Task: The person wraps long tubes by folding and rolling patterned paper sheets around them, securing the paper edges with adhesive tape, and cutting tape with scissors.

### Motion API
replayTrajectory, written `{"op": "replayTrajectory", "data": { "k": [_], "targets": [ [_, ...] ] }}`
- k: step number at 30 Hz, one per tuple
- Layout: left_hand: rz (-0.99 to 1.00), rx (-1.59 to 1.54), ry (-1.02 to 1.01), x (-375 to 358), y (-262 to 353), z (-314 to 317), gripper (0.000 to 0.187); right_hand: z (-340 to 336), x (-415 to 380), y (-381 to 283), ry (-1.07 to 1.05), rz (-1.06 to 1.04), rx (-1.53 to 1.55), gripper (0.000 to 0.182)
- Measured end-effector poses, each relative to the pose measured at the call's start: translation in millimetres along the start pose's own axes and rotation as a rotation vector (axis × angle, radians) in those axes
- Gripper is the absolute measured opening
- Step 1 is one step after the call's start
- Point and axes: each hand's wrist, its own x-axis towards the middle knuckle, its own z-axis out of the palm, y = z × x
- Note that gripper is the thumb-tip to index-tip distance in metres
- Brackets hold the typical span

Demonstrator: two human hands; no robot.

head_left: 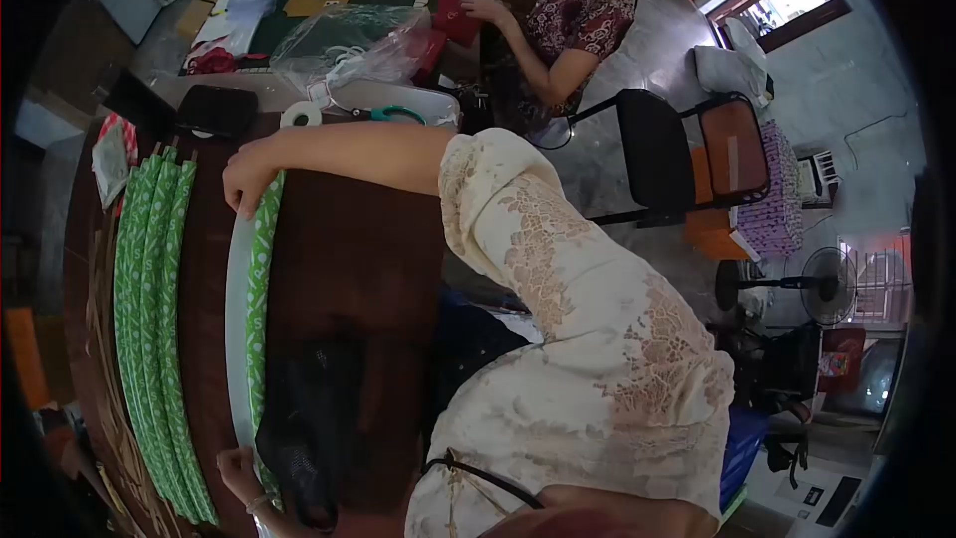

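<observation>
A long green strip with a white pattern and a pale edge [257, 309] lies across the dark brown table. At its upper end in the picture, my right hand [251, 177] bends its fingers down over the strip and grips it. My left hand [237, 470] is curled closed at the lower end, against the pale edge. Beside the strip lie several slim green-patterned rolls [154, 329], side by side, with brown stick ends showing at the top. A black mesh-like item [311, 428] lies close to the strip's lower half.
Thin brown sticks [100, 339] line the far table edge. A tape roll [301, 116], teal-handled scissors [393, 115] and a black case [217, 112] sit at the top end. A co-worker [573, 30] handles red material at another table, near a black chair [657, 154].
</observation>
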Motion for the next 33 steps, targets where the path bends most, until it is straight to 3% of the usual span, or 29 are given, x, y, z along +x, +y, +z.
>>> {"op": "replayTrajectory", "data": {
  "k": [3, 5, 7, 10, 12, 17, 24, 33],
  "targets": [
    [-0.046, 0.012, -0.006, 1, -6, 1, 0.015, 11, 0, -2, 0.071, -0.041, -0.023, 0.035],
    [0.031, -0.009, -0.011, 0, -17, 2, 0.015, 15, -5, -6, 0.126, -0.069, -0.057, 0.033],
    [-0.104, -0.006, -0.001, -3, -2, 2, 0.015, 14, -8, -13, 0.159, -0.107, -0.116, 0.029],
    [-0.100, -0.068, 0.045, -4, 12, 2, 0.013, 17, -1, -14, 0.184, -0.119, -0.264, 0.022],
    [-0.058, -0.060, 0.069, -6, 16, 1, 0.014, 22, 0, -9, 0.258, -0.171, -0.167, 0.017],
    [-0.172, -0.004, 0.084, -4, 34, -1, 0.013, 22, -7, -13, 0.372, -0.144, -0.020, 0.012],
    [-0.206, -0.115, 0.096, -6, 35, 2, 0.013, 15, -12, -27, 0.295, -0.054, 0.031, 0.009],
    [-0.185, -0.068, 0.097, -5, 45, -3, 0.013, 14, -4, -34, 0.266, -0.178, -0.069, 0.010]
  ]
}}
